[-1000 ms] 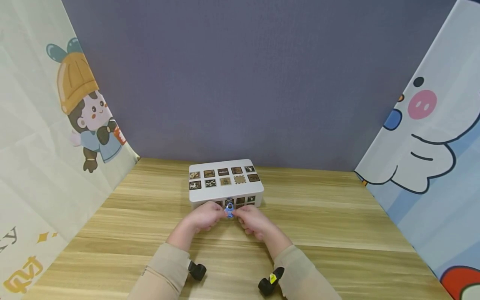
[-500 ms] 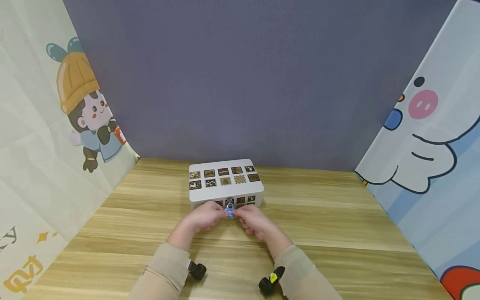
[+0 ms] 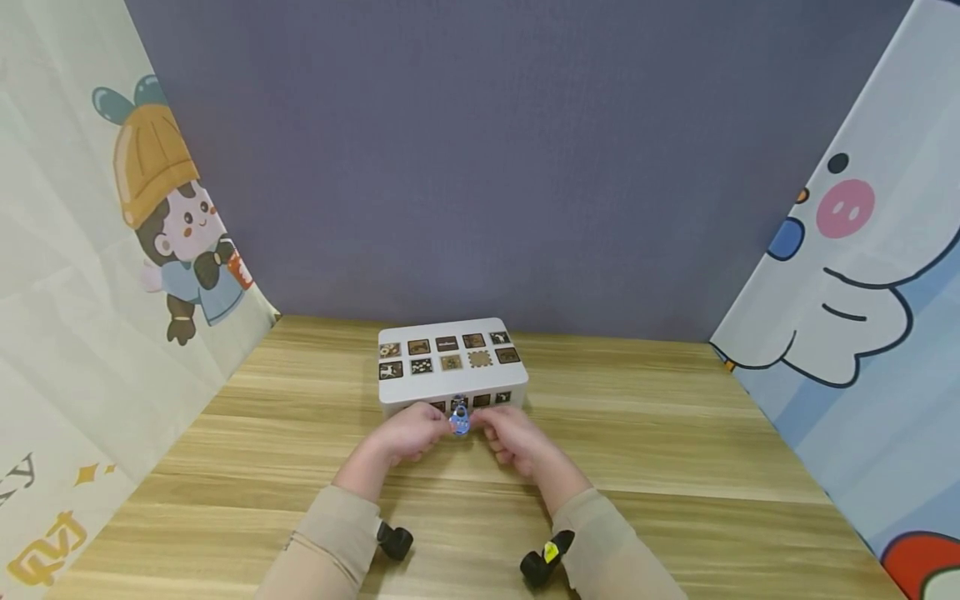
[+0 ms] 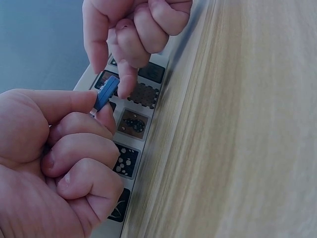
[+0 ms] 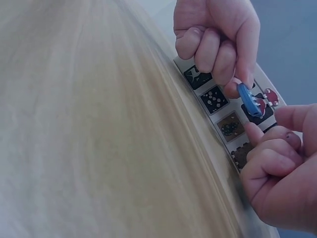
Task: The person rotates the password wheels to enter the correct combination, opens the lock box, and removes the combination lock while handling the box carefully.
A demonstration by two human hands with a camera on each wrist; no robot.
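A small blue padlock (image 3: 460,422) sits at the clasp on the front of a white box (image 3: 420,389) printed with dark square pictures. From the left, my left hand (image 3: 411,431) pinches the padlock between thumb and index finger, its other fingers curled. My right hand (image 3: 517,437) is beside the padlock's right side, thumb and index finger spread apart with nothing between them. The left wrist view shows the blue padlock body (image 4: 106,93) edge-on, close to the right index fingertip. A red piece of the clasp (image 5: 271,96) shows past the padlock in the right wrist view.
The box stands on a wood-grain table (image 3: 637,433), near the dark grey-blue back panel (image 3: 480,167). Cartoon-printed cloths, one on the left (image 3: 60,250) and one on the right (image 3: 900,333), flank the table. Black wrist cameras sit at both sleeves.
My right thumb and index finger have let go of the padlock and moved slightly right. The left hand keeps its pinch, and the box stays in place.
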